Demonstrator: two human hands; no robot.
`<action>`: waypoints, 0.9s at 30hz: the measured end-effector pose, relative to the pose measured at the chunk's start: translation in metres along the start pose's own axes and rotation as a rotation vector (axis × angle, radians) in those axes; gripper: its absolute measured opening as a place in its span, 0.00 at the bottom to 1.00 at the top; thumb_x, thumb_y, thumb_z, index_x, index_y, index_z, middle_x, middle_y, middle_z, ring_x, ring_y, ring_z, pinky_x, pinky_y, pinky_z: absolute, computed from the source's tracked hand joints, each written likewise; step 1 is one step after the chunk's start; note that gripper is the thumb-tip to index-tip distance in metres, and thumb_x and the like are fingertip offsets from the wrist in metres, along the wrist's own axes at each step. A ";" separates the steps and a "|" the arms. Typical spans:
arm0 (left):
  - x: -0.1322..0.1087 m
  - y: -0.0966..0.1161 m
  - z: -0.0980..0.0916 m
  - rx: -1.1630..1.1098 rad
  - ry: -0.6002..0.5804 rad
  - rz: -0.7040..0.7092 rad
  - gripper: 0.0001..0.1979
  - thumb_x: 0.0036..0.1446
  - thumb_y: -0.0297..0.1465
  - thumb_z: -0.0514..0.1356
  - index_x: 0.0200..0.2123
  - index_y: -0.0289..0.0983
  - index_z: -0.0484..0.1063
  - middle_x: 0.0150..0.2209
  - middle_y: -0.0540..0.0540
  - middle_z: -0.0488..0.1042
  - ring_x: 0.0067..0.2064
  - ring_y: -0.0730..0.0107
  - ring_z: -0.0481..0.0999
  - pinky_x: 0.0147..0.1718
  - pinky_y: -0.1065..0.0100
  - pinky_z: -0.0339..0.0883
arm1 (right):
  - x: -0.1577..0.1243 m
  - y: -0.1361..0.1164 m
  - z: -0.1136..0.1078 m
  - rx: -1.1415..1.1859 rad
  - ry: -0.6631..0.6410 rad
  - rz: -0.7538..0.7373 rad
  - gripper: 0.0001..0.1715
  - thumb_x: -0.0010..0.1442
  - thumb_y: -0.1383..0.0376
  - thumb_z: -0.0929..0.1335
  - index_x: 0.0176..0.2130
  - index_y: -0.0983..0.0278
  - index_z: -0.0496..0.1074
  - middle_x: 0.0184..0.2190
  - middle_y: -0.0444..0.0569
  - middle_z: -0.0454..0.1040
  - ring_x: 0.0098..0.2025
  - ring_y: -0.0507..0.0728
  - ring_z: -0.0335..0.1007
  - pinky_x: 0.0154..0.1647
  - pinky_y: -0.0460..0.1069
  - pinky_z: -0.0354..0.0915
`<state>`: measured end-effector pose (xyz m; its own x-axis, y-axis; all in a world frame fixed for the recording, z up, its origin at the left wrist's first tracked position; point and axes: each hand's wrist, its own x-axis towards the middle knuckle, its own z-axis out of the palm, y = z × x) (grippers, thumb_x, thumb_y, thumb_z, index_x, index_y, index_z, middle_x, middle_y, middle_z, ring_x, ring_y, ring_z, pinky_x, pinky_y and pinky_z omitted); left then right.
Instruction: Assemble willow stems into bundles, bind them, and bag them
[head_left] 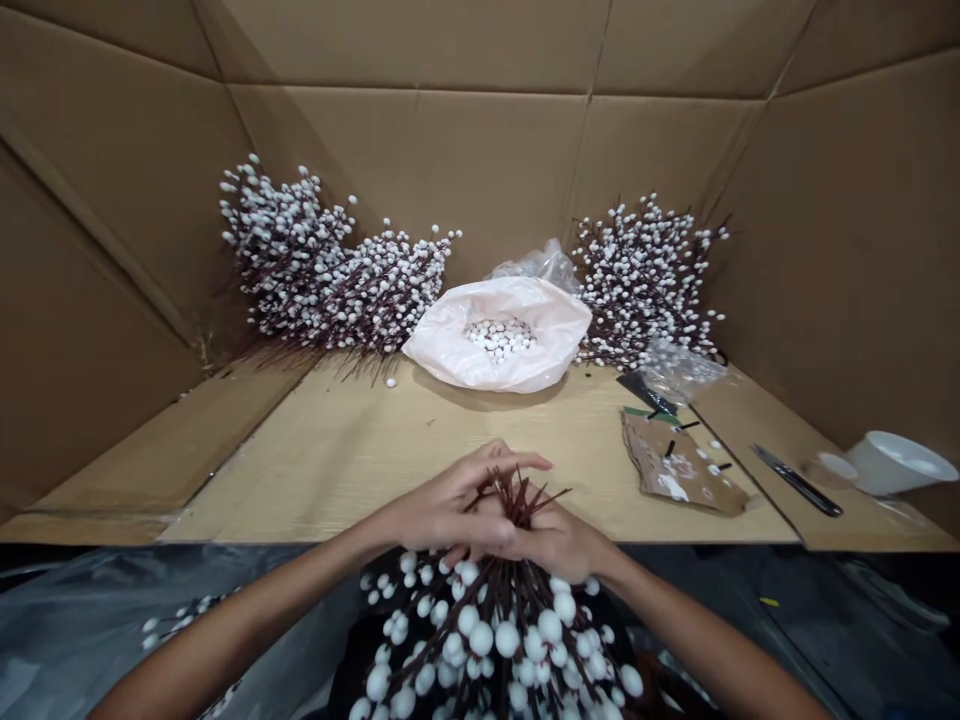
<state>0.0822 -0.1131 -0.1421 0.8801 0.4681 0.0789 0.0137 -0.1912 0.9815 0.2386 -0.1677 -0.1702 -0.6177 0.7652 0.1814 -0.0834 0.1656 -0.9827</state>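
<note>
A bunch of artificial white berry stems (506, 640) hangs heads-down at the table's near edge, its dark red stem ends poking up between my hands. My left hand (469, 505) is closed around the stems from the left, its index finger stretched across behind the tips. From the other side my right hand (559, 540) grips the same stems just below the tips. The two hands touch, and some fingers are hidden behind the stems. The white berries spread out below both hands, over my lap.
An open white bag (442, 340) of loose white berries stands at the back. Berry-stem piles lie left (300, 260) and right (645, 280). On the right are a torn cardboard piece (660, 465), a utility knife (799, 482) and a white cup (892, 465). Cardboard walls (420, 150) enclose the table.
</note>
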 end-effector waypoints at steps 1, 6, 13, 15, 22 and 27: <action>0.003 0.001 0.000 0.067 -0.056 0.012 0.29 0.47 0.47 0.64 0.53 0.45 0.70 0.40 0.47 0.61 0.46 0.58 0.63 0.50 0.60 0.56 | 0.001 0.001 0.000 -0.016 -0.023 0.004 0.27 0.59 0.46 0.65 0.33 0.67 0.76 0.34 0.51 0.79 0.39 0.56 0.75 0.45 0.53 0.69; 0.013 0.005 0.004 0.111 -0.202 0.032 0.18 0.58 0.48 0.56 0.44 0.47 0.78 0.36 0.48 0.59 0.45 0.62 0.61 0.51 0.61 0.54 | 0.005 0.006 0.000 -0.113 -0.139 0.037 0.21 0.62 0.52 0.64 0.35 0.65 0.77 0.38 0.50 0.79 0.47 0.56 0.74 0.54 0.52 0.66; 0.013 -0.001 0.005 0.007 -0.064 0.025 0.19 0.59 0.45 0.56 0.31 0.40 0.81 0.38 0.48 0.57 0.42 0.66 0.60 0.49 0.66 0.55 | 0.015 -0.003 -0.005 -0.169 -0.053 0.014 0.13 0.57 0.61 0.69 0.40 0.65 0.73 0.41 0.49 0.77 0.46 0.57 0.72 0.53 0.52 0.68; 0.013 -0.003 0.004 -0.001 -0.045 0.025 0.20 0.59 0.45 0.56 0.29 0.38 0.80 0.38 0.48 0.56 0.41 0.67 0.60 0.48 0.67 0.56 | 0.017 -0.003 -0.005 -0.221 -0.045 0.025 0.14 0.56 0.62 0.69 0.42 0.67 0.72 0.44 0.51 0.75 0.49 0.57 0.70 0.54 0.53 0.67; 0.006 -0.008 -0.002 -0.021 -0.022 0.063 0.16 0.44 0.43 0.69 0.28 0.36 0.72 0.38 0.49 0.58 0.43 0.65 0.63 0.44 0.65 0.60 | 0.014 0.014 -0.004 -0.181 -0.107 0.006 0.09 0.60 0.66 0.65 0.38 0.69 0.73 0.41 0.53 0.76 0.49 0.55 0.71 0.55 0.53 0.66; 0.000 -0.018 -0.015 0.036 -0.084 0.072 0.24 0.41 0.48 0.69 0.41 0.43 0.78 0.40 0.48 0.59 0.46 0.61 0.63 0.51 0.60 0.58 | 0.015 0.010 0.000 -0.198 -0.111 -0.110 0.12 0.62 0.65 0.63 0.34 0.69 0.74 0.37 0.52 0.76 0.46 0.54 0.70 0.56 0.52 0.63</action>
<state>0.0751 -0.0965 -0.1569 0.9161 0.3783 0.1328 -0.0355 -0.2532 0.9668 0.2288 -0.1546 -0.1773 -0.6966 0.6644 0.2707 -0.0066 0.3714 -0.9284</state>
